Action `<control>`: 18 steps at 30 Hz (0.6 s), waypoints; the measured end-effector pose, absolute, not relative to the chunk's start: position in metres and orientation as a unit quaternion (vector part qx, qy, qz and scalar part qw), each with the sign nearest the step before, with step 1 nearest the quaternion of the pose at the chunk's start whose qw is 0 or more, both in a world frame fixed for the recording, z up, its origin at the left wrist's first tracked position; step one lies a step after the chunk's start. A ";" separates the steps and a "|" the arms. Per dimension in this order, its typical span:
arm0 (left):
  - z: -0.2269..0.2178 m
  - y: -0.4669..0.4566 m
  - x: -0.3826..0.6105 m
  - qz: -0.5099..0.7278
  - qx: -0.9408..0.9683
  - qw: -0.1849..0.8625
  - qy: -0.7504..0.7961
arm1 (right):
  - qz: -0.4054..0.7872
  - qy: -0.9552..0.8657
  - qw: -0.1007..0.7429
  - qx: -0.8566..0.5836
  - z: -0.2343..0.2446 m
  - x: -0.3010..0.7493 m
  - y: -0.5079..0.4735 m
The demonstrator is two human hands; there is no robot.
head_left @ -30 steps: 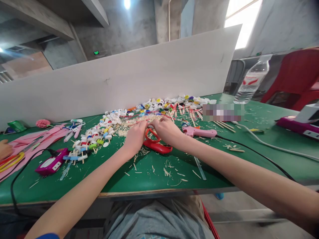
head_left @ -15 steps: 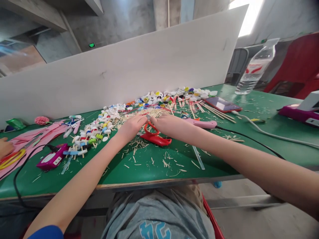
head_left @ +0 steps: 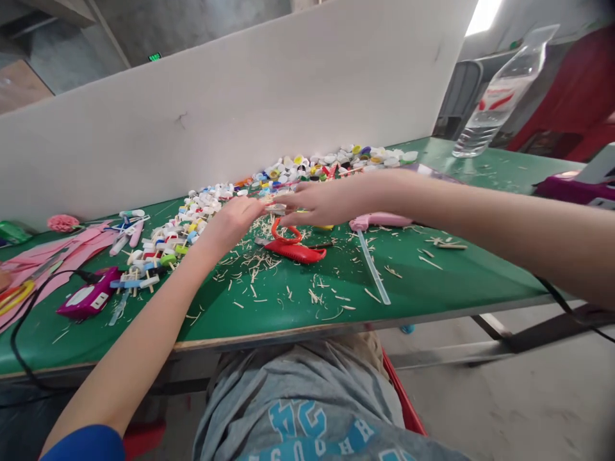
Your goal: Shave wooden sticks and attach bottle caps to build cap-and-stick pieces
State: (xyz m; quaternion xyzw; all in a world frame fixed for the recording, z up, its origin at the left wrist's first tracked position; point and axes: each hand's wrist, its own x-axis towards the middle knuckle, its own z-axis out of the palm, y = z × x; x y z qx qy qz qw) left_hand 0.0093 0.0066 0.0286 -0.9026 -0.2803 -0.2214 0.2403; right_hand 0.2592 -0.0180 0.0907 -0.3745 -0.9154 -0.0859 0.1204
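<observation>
My left hand (head_left: 230,223) is closed above the wood shavings, its fingertips at a small whitish piece (head_left: 277,209) that I cannot identify. Over the table, my right hand (head_left: 327,198) reaches across with its fingers stretched out and apart, the fingertips near that same piece. Just below the hands lie orange-handled scissors (head_left: 288,238), partly hidden, and a red utility knife (head_left: 302,253). Loose shavings (head_left: 254,262) surround them. Left of my left hand is a heap of bottle caps (head_left: 166,246), some with sticks through them.
More bottle caps (head_left: 331,159) lie along the white partition (head_left: 230,121). A pink glue gun (head_left: 384,221) with a clear glue stick (head_left: 373,269) is at right. Also around: a purple power socket (head_left: 89,298), pink paper (head_left: 72,253), a water bottle (head_left: 500,96) and cables.
My hands have come apart. The right one has lifted and its fingers have opened out; the left stays closed near the small piece. The view has tipped downward.
</observation>
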 end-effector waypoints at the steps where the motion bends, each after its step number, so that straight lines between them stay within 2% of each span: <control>1: 0.028 0.008 0.009 -0.236 -0.896 0.239 -0.289 | -0.011 -0.940 0.047 -0.338 0.099 0.268 -0.017; 2: 0.028 0.009 0.009 -0.244 -0.893 0.237 -0.296 | 0.046 -0.948 0.017 -0.315 0.104 0.276 -0.015; 3: 0.026 0.010 0.009 -0.247 -0.892 0.233 -0.300 | 0.090 -0.949 0.022 -0.301 0.106 0.284 -0.011; 5: 0.024 0.012 0.010 -0.245 -0.894 0.221 -0.304 | 0.144 -0.938 0.074 -0.308 0.103 0.296 -0.002; 10: 0.017 0.016 0.009 -0.230 -0.903 0.213 -0.295 | 0.091 -0.895 0.111 -0.422 0.078 0.295 0.011; 13: 0.015 0.019 0.008 -0.212 -0.905 0.226 -0.290 | 0.136 -0.899 0.118 -0.399 0.071 0.284 0.003; 18: 0.017 0.018 0.010 -0.208 -0.914 0.233 -0.257 | 0.223 -0.912 0.079 -0.336 0.062 0.262 -0.010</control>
